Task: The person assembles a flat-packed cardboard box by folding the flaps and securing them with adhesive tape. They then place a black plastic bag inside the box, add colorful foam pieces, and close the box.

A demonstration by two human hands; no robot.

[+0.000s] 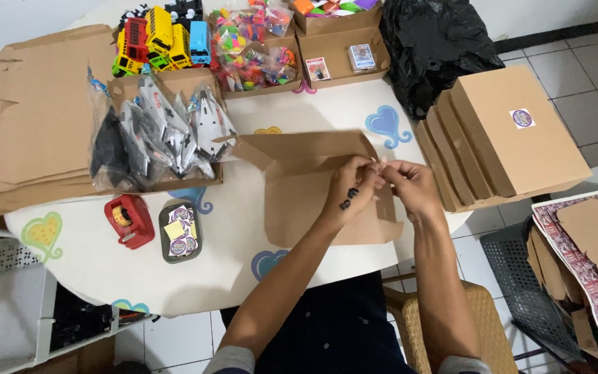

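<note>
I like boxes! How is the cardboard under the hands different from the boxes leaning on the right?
The flat cardboard sheet lies open and unfolded on the table; the folded boxes are closed and stand leaning in a row. The front folded box carries a round sticker; the sheet shows none. The left hand and right hand meet over the sheet, not the boxes. Both are plain brown cardboard.

Whatever tiny thing the fingers [381, 166] pinch is too small to tell.

Appeared a home packing corner: round white table [243, 228] with heart stickers, tiled floor [576, 69] right, flat cardboard blanks [36, 118] stacked far left, finished boxes [513, 138] right, bagged toys [160, 131] far.
</note>
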